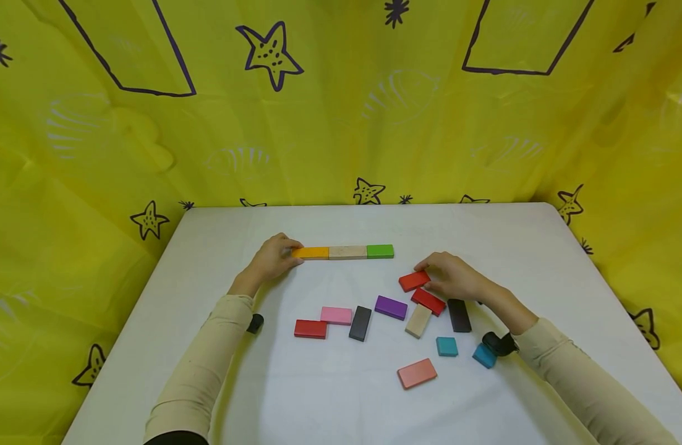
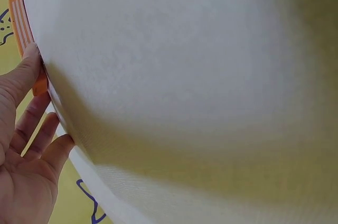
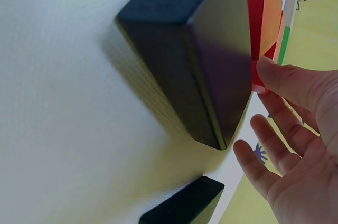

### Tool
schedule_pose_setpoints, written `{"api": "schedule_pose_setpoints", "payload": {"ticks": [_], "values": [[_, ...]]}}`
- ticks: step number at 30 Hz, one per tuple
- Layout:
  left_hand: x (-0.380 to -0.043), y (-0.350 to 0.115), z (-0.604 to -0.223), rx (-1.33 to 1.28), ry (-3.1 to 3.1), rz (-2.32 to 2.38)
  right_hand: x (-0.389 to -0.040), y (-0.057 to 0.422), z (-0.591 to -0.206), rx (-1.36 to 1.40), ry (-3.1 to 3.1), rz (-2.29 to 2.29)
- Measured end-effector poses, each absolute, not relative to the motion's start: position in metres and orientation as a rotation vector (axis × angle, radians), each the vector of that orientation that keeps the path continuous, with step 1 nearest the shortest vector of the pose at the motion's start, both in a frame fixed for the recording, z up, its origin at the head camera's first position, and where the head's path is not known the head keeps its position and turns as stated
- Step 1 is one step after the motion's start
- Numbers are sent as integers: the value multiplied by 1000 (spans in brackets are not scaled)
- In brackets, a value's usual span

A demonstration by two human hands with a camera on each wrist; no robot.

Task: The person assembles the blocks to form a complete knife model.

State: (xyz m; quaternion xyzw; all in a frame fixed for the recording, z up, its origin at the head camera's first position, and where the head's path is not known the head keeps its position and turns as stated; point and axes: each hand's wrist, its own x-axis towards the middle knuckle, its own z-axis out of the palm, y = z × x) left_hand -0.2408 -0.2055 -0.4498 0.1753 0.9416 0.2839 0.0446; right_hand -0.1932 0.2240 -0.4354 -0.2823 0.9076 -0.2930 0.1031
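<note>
A row of blocks lies end to end near the back of the table: orange [image 1: 311, 253], plain wood [image 1: 348, 252] and green [image 1: 380, 251]. My left hand [image 1: 272, 256] pinches the left end of the orange block between thumb and fingers; the left wrist view shows its striped face. To the right and nearer, my right hand [image 1: 456, 276] pinches a red block [image 1: 413, 281] at its right end. Just below that lies another red block [image 1: 428, 301], touching a plain wooden block [image 1: 418, 321]. A black block [image 3: 174, 49] looms large in the right wrist view.
Loose blocks are scattered in front: purple [image 1: 391, 308], dark grey [image 1: 360, 324], pink [image 1: 336, 316], red [image 1: 310, 329], salmon [image 1: 417, 374] and teal [image 1: 447, 347]. A blue block [image 1: 484, 356] lies partly behind my right wrist strap. Yellow patterned cloth [image 1: 329, 123] hangs behind the white table [image 1: 318, 402].
</note>
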Motion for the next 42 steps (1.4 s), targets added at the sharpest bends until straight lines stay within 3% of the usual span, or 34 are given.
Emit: {"api": "schedule_pose_setpoints", "payload": {"ticks": [23,42], "values": [[-242,-206,-450,492,2874,849,-198,220,-438,-875,2748,-755],[-243,-206,-452,507,2877,834,-221,216,-432,-668,2819,-779]]}}
